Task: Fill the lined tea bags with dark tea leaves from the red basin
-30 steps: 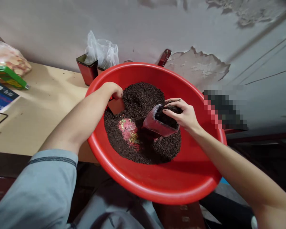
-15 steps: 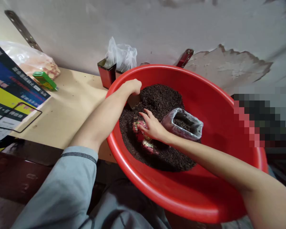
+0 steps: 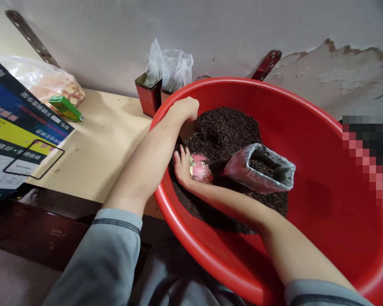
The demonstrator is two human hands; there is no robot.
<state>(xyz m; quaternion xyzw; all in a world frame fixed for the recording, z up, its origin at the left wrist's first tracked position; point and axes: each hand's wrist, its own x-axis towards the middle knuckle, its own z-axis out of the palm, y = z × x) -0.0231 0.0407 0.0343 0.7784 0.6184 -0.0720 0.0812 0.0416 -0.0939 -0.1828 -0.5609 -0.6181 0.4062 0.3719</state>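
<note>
Dark loose soil [image 3: 226, 127] lies in a big red basin [image 3: 325, 170]. My left hand [image 3: 190, 108] reaches over the basin's left rim, fingers curled round the top of a brownish box-like container [image 3: 188, 129] that stands in the soil. Just below it, my right hand [image 3: 181, 168] rests on the soil with its fingers spread and nothing held. A pink and gold patterned object [image 3: 200, 168] lies right beside that hand, partly covered with soil. Right of it leans a clear plastic bag [image 3: 252, 174], open at the top, with soil inside.
Behind the basin's left rim stand red pots [image 3: 149, 95] with clear plastic bags [image 3: 175, 70] in them. A green box [image 3: 66, 108], a bag of orange-brown pieces [image 3: 55, 83] and a printed carton [image 3: 15, 136] are on the wooden table [image 3: 105, 127]. A wall rises behind.
My right hand has moved left off the pink and gold object to its left side. The view has shifted, so the basin sits farther right. My left hand keeps its grip on the container.
</note>
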